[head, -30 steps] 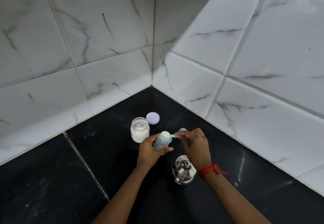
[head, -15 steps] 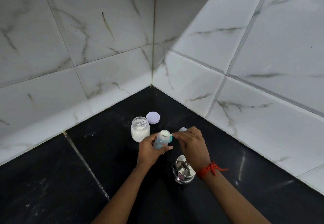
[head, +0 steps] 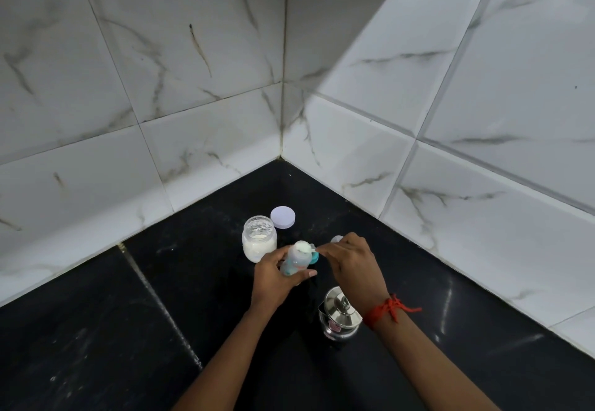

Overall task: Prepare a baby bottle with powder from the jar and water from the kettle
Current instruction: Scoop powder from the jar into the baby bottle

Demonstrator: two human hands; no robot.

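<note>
My left hand [head: 274,278] grips a small clear baby bottle [head: 297,259] with blue markings, tilted, its open mouth white with powder. My right hand [head: 352,264] pinches a small scoop [head: 313,250] at the bottle's mouth; the scoop is mostly hidden by my fingers. Just behind the bottle stands an open glass jar [head: 259,237] with white powder in its lower half. A small steel kettle [head: 339,315] with a knobbed lid sits under my right wrist.
The jar's pale lilac lid [head: 282,217] lies flat on the black counter [head: 180,282] behind the jar. A small clear cap [head: 336,238] peeks out behind my right fingers. White marble-look tiled walls [head: 370,140] meet in a corner close behind.
My right hand has brought the scoop from just right of the bottle up against its mouth. The bottle stays tilted in my left hand.
</note>
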